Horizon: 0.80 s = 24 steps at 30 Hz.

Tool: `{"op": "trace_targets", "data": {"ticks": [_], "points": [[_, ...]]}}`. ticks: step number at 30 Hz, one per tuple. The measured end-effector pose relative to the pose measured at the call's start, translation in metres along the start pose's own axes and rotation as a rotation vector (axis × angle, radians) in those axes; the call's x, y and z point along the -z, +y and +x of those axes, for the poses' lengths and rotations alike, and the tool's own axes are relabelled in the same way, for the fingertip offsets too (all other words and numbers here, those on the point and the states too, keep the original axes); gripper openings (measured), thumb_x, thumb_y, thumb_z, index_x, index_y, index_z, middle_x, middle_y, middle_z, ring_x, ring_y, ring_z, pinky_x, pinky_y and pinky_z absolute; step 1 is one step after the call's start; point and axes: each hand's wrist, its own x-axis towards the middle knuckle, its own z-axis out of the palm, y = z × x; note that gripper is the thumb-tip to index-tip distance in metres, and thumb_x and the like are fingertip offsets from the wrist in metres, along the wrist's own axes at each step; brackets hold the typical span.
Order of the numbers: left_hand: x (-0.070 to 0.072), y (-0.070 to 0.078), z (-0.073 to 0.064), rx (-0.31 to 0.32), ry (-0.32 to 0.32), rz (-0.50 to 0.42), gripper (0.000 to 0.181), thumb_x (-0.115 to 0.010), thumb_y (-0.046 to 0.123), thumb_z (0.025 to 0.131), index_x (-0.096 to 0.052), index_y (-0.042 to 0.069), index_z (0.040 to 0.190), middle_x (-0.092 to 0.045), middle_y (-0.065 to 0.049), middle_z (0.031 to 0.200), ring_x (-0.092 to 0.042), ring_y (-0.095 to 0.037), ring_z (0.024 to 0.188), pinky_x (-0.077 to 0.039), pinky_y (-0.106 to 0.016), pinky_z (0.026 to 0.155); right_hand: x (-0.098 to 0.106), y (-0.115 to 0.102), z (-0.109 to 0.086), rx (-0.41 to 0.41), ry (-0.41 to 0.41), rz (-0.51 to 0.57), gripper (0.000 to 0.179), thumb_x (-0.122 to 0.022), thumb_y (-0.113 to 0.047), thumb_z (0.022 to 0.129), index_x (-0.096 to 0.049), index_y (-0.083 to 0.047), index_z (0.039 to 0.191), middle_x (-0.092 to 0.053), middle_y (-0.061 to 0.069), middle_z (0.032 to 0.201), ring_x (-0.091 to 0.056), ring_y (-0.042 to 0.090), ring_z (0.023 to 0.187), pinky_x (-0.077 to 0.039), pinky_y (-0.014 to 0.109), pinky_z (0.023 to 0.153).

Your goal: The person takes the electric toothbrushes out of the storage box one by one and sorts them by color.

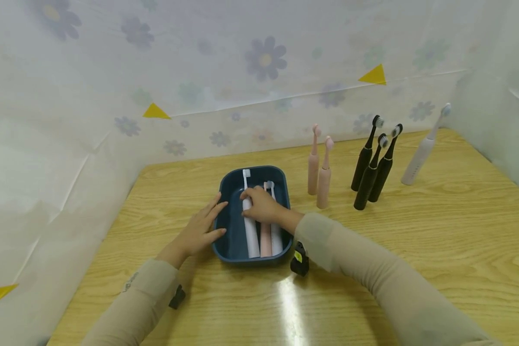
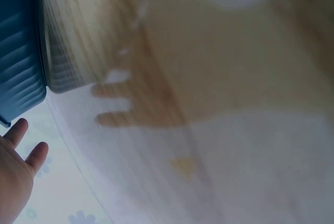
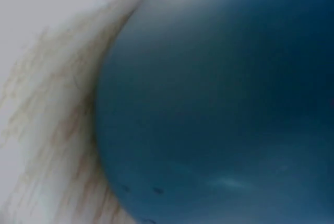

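Observation:
A dark blue bin (image 1: 232,235) stands on the wooden table. In it, a white electric toothbrush (image 1: 252,238) lies lengthwise, its head toward the far wall. My right hand (image 1: 264,205) reaches over the bin's right side and grips this toothbrush around its upper handle. To its right in the bin lie a pink toothbrush (image 1: 265,241) and another white toothbrush (image 1: 277,240), both partly covered by the hand. My left hand (image 1: 199,229) spreads its fingers at the bin's left rim. The left wrist view shows that hand (image 2: 15,174) beside the bin (image 2: 20,51); blue bin wall (image 3: 209,104) fills much of the right wrist view.
Right of the bin stand two pink toothbrushes (image 1: 323,187), upright. Farther right are three black toothbrushes (image 1: 365,185) close together, then a white one (image 1: 419,158) leaning rightward. A flower-patterned sheet (image 1: 225,96) hangs behind the table (image 1: 225,298).

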Motion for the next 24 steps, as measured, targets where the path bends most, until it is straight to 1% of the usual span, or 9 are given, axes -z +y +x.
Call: {"op": "trace_targets", "data": {"ticks": [4, 9, 14, 20, 24], "points": [[0.001, 0.000, 0.000, 0.005, 0.000, -0.003, 0.060, -0.043, 0.037, 0.088, -0.019, 0.017, 0.138, 0.000, 0.001, 0.144, -0.017, -0.033, 0.125, -0.018, -0.061, 0.088, 0.001, -0.001, -0.004, 0.032, 0.043, 0.031, 0.041, -0.065, -0.012, 0.076, -0.053, -0.005, 0.114, -0.047, 0.013, 0.114, -0.049, 0.020, 0.089, -0.043, 0.028, 0.070], [0.001, 0.000, 0.000, 0.015, -0.011, 0.007, 0.060, -0.043, 0.037, 0.087, -0.018, 0.017, 0.138, 0.000, 0.001, 0.144, -0.017, -0.034, 0.125, -0.018, -0.062, 0.088, 0.001, -0.003, -0.008, 0.055, 0.081, 0.105, 0.041, -0.064, -0.010, 0.077, -0.052, -0.006, 0.116, -0.047, 0.012, 0.119, -0.053, 0.020, 0.089, -0.045, 0.026, 0.068], [0.001, 0.001, 0.000, 0.019, -0.015, 0.007, 0.060, -0.043, 0.038, 0.087, -0.018, 0.017, 0.138, 0.001, 0.001, 0.144, -0.016, -0.034, 0.125, -0.017, -0.062, 0.088, 0.000, -0.003, -0.012, 0.080, 0.112, 0.178, 0.042, -0.064, -0.008, 0.077, -0.052, -0.007, 0.117, -0.045, 0.012, 0.121, -0.055, 0.024, 0.090, -0.047, 0.025, 0.066], [0.001, 0.002, 0.000, 0.007, -0.007, 0.002, 0.060, -0.045, 0.034, 0.087, -0.018, 0.016, 0.138, 0.000, -0.001, 0.144, -0.017, -0.034, 0.125, -0.017, -0.062, 0.088, 0.001, -0.004, -0.016, 0.093, 0.154, 0.215, 0.042, -0.065, -0.010, 0.076, -0.053, -0.010, 0.116, -0.045, 0.008, 0.122, -0.054, 0.022, 0.089, -0.046, 0.024, 0.059], [0.001, 0.002, 0.000, 0.001, -0.003, 0.003, 0.060, -0.046, 0.031, 0.087, -0.020, 0.014, 0.138, -0.001, -0.002, 0.144, -0.018, -0.034, 0.124, -0.018, -0.061, 0.088, 0.002, -0.004, -0.019, 0.140, 0.202, 0.255, 0.041, -0.066, -0.009, 0.075, -0.054, -0.010, 0.115, -0.046, 0.006, 0.122, -0.055, 0.024, 0.089, -0.047, 0.026, 0.061]]}}
